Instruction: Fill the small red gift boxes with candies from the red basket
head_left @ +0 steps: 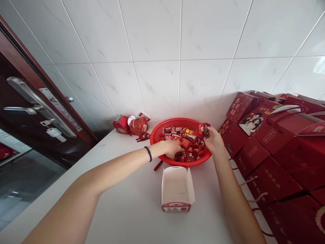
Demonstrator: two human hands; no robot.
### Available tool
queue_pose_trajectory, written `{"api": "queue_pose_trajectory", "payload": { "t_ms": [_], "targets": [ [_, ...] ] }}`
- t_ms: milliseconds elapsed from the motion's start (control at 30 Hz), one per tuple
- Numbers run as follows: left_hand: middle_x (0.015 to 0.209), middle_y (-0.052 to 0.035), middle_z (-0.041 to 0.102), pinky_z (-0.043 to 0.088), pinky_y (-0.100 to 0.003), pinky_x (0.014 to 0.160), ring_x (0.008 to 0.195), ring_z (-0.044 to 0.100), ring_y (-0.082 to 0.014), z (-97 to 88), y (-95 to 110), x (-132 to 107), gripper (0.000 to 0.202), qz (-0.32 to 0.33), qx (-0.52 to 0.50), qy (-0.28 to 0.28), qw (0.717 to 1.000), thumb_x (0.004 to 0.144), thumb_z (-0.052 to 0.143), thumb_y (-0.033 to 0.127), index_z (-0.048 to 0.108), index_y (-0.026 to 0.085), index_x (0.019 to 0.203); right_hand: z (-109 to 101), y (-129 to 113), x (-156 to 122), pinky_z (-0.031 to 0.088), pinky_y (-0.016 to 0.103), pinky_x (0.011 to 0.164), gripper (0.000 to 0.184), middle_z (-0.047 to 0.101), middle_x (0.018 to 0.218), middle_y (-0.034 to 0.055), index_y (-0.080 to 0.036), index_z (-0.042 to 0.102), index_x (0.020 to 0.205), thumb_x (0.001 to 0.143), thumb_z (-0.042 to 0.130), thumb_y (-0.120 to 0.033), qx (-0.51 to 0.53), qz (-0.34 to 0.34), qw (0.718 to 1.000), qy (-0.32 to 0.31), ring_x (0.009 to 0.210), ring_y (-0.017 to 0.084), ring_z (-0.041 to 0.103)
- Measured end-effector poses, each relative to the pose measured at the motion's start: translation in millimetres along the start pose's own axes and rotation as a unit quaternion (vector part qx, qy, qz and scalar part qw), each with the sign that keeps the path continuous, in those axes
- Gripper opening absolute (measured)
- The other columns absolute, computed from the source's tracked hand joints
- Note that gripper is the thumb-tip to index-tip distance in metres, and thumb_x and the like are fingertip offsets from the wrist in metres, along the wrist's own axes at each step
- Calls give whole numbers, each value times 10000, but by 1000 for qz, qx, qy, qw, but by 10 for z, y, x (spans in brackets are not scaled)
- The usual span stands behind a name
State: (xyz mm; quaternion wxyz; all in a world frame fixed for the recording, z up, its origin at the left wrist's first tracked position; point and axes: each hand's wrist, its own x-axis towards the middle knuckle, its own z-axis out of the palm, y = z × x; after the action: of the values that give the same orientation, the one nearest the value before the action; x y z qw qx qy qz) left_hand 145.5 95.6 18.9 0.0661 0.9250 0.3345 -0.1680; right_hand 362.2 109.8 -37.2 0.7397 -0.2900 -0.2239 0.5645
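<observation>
A red plastic basket (155, 133) full of red-wrapped candies (186, 142) stands against the tiled wall. My left hand (172, 148) reaches down among the candies at the basket's left side, its fingertips hidden by wrappers. Over the right rim, my right hand (213, 138) pinches red-wrapped candies (204, 129) between thumb and fingers. In front of the basket sits an open box (175, 186), white inside with a red printed front; no contents show in it.
Stacked red gift boxes (269, 152) with rope handles fill the right side. Small red heart-shaped boxes (123, 125) and a round red pouch (138, 126) lie at the back left. A dark door (38, 101) with keys in its lock stands left of the white table (127, 210).
</observation>
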Motion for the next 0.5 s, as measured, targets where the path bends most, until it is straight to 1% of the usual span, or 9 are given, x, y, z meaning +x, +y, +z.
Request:
{"api": "queue_pose_trajectory", "payload": {
  "t_ms": [67,100,133,167,233,300,367,400,500],
  "targets": [
    [1140,-160,724,516,-358,746,951,680,-336,67,62,48,684,-11,39,-11,999,671,714,200,645,227,1351,7,6,-11,551,236,642,171,722,747,-33,-229,630,748,671,740,-123,-6,-2,1000,-2,701,126,674],
    [1143,-173,719,515,-364,740,951,680,-343,87,79,73,700,-8,48,-21,999,689,702,214,615,217,1383,13,9,-18,546,239,634,175,718,740,-37,-231,630,749,666,750,-134,-11,-4,1000,-5,686,126,665],
    [1123,-175,723,513,-364,727,935,683,-344,95,86,100,693,-9,43,-19,999,687,700,214,619,212,1376,20,10,-25,544,244,633,172,716,738,-36,-231,632,749,663,756,-147,-16,-6,1000,-8,682,127,661],
    [1095,-171,729,510,-360,710,910,687,-341,93,85,127,658,-7,30,-15,999,679,701,208,650,204,1335,29,11,-33,543,248,638,165,715,741,-33,-230,636,748,662,758,-160,-22,-8,1000,-13,688,130,659],
    [1027,-158,742,500,-346,663,843,692,-327,66,54,181,525,-1,-3,-8,1000,662,711,201,735,181,1186,49,6,-49,546,258,662,147,715,752,-26,-228,646,746,656,754,-186,-34,-13,999,-22,711,137,659],
    [968,-126,752,493,-325,641,807,693,-298,22,-18,216,394,4,-28,0,1000,677,707,205,771,178,1065,69,-6,-64,547,267,689,141,714,764,-19,-229,655,746,645,751,-210,-50,-17,998,-30,732,143,658],
    [951,-81,758,499,-295,673,823,696,-259,-24,-130,218,326,14,-75,29,997,704,703,208,769,189,1023,86,-22,-78,544,276,705,150,712,768,-14,-231,654,743,632,754,-231,-69,-20,997,-39,744,150,653],
    [976,-60,760,504,-276,708,856,697,-242,-43,-196,205,324,17,-114,53,992,706,708,202,761,196,1025,94,-30,-86,540,280,706,158,710,767,-12,-231,651,741,626,759,-241,-80,-21,996,-44,747,155,649],
    [1086,-30,756,497,-253,844,986,686,-221,-76,-388,133,311,11,-237,136,962,724,719,231,744,205,1033,126,-43,-125,520,282,681,184,704,767,-5,-227,658,747,609,773,-268,-121,-17,991,-60,749,168,636]
  ]
}}
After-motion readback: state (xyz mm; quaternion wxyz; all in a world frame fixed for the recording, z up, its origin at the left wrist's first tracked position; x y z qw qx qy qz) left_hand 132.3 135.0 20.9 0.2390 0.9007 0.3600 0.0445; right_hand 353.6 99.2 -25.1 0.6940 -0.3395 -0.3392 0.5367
